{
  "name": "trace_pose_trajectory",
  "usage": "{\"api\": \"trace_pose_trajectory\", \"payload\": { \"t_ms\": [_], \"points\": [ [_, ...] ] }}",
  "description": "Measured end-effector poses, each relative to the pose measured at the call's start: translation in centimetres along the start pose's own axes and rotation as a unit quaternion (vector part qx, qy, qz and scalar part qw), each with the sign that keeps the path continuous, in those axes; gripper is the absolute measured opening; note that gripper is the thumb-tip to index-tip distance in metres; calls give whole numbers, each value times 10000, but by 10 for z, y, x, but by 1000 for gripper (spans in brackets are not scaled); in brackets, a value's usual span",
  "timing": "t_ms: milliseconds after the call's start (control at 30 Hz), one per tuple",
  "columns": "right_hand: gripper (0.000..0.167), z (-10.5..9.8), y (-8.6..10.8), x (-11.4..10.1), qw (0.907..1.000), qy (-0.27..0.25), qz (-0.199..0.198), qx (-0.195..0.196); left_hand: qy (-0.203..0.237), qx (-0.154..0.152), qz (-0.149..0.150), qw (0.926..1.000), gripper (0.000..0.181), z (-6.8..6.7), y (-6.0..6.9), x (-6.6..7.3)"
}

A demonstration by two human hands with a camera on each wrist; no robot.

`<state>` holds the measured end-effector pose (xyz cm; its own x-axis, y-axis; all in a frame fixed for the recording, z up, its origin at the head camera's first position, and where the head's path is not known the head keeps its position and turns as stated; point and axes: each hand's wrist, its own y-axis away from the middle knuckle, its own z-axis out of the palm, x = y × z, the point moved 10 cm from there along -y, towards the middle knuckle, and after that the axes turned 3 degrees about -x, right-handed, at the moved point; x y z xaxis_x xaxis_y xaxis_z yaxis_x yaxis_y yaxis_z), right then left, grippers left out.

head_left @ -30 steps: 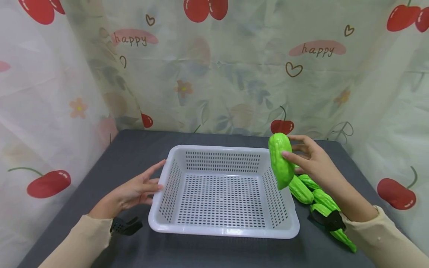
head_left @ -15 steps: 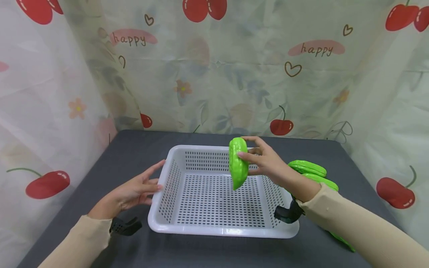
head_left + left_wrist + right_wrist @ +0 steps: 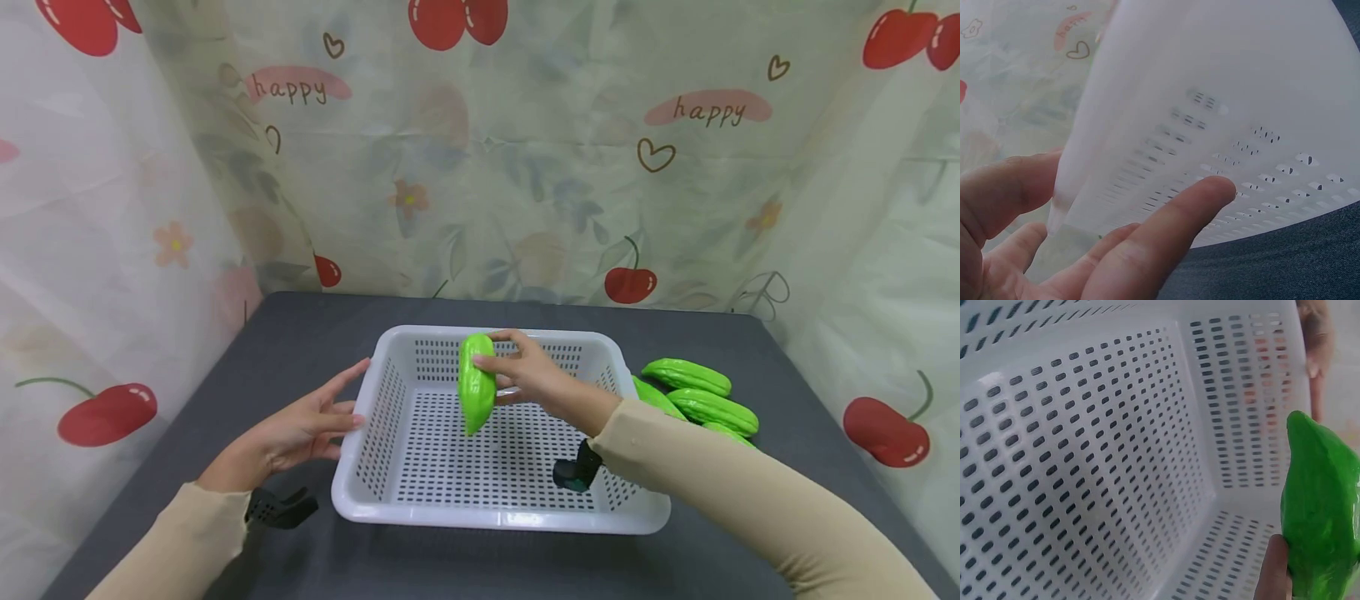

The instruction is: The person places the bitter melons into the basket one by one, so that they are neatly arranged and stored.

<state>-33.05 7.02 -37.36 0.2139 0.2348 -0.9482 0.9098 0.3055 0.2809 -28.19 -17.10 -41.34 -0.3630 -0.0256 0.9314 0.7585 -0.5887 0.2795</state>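
Carries bitter gourd pinched between thumb and fingertips of right hand, now farther left and lower, so over the white perforated basket just left of middle, with left hand loosely spread at left rim.

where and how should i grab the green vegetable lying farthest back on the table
Probably pinch the green vegetable across its middle, coming from above and slightly behind. It lies on its side, roughly left to right, so its narrow width should be easy to span; another vegetable crowds its near side.
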Motion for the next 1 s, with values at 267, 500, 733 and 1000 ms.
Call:
{"api": "trace_pose_trajectory", "payload": {
  "t_ms": [267, 500, 733, 1000],
  "points": [
    [56, 35, -21, 29, 9994, -204, 167, -221, -41, -14, 3, 10000, 95, -2, 1, -1],
    [56, 52, -35, 48, 9990, -119, 396, -147, -23, -43, -2, 10000, 94, -1, 1, -1],
    [55, 61, -44, 60, 9967, -205, 737, -282, -84, -21, -20, 10000, 93, -1, 0, -1],
    [57, 69, -55, 62, 9935, -564, 812, -562, -98, -53, -29, 9999, 93, -1, 1, -1]
  ]
}}
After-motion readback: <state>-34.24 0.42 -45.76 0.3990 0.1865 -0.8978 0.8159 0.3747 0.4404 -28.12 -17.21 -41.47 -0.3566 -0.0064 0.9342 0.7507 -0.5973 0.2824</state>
